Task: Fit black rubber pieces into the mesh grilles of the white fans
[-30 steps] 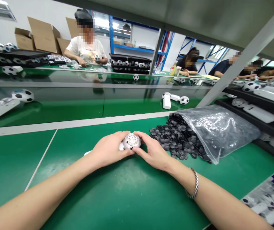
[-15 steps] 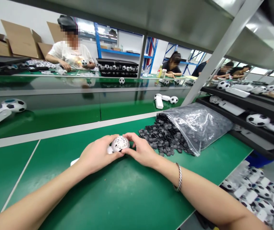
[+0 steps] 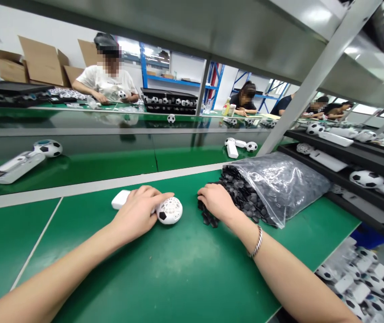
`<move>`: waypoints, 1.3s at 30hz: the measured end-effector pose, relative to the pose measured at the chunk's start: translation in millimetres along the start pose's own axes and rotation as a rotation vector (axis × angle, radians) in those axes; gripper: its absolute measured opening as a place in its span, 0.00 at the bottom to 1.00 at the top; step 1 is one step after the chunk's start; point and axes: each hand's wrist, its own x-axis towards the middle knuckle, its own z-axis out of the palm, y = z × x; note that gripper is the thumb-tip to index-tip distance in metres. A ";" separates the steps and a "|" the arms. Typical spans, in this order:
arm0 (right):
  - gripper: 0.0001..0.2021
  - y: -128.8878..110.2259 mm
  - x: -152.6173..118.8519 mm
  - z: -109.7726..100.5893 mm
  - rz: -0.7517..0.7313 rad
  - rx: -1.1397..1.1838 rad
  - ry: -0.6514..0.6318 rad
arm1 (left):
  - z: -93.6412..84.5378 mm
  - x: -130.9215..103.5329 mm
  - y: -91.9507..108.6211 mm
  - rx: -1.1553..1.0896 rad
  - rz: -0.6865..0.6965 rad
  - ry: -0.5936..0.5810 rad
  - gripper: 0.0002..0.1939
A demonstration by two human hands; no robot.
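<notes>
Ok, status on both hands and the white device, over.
Left hand holding white device on green tabletop. Right hand at black pieces, grasp unclear. Plastic bag beyond right hand, not between it and device.

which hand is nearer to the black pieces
Right: the right hand is at the left edge of the black pieces, while the left hand is farther left, on the white ball-headed device.
</notes>
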 end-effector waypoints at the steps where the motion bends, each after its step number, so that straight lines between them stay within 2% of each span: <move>1: 0.05 -1.7 -1.6 -1.8 -0.009 -0.003 -0.002 | 0.1 0.5 -1.1 0.006 0.005 0.012 0.30; 5: 0.09 -4.8 -5.6 -5.4 -0.039 0.087 0.020 | 4.8 1.1 -2.1 -0.016 0.008 0.065 0.31; 9: 0.08 -4.5 -7.0 -0.8 -0.108 0.380 0.081 | 11.2 1.4 -0.7 -0.066 -0.011 0.106 0.29; 12: 0.05 -6.7 -8.1 2.3 -0.100 0.613 0.157 | 13.1 2.2 -0.5 -0.077 -0.012 0.107 0.27; 15: 0.07 -12.3 -10.3 0.5 -0.119 0.754 0.146 | 11.7 2.5 -1.6 -0.092 -0.019 0.082 0.26; 19: 0.06 -19.9 -13.1 -6.0 -0.217 0.761 0.202 | 8.2 1.0 -2.1 -0.128 0.017 0.040 0.29; 23: 0.07 -23.3 -14.7 -9.0 -0.218 0.766 0.252 | 9.6 -0.2 1.8 -0.169 -0.009 0.027 0.38; 27: 0.08 -24.5 -16.6 -8.6 -0.175 0.788 0.280 | 12.9 0.1 5.6 -0.199 -0.048 0.054 0.33; 31: 0.06 -26.2 -18.4 -10.5 -0.180 0.814 0.275 | 12.8 0.6 6.4 -0.211 -0.048 0.061 0.32; 35: 0.11 -29.0 -20.0 -14.0 -0.299 0.742 0.254 | 11.6 0.6 6.5 -0.225 -0.046 0.061 0.33; 39: 0.14 -33.7 -21.8 -12.5 -0.497 0.612 0.223 | 12.0 0.3 6.5 -0.252 -0.060 0.066 0.36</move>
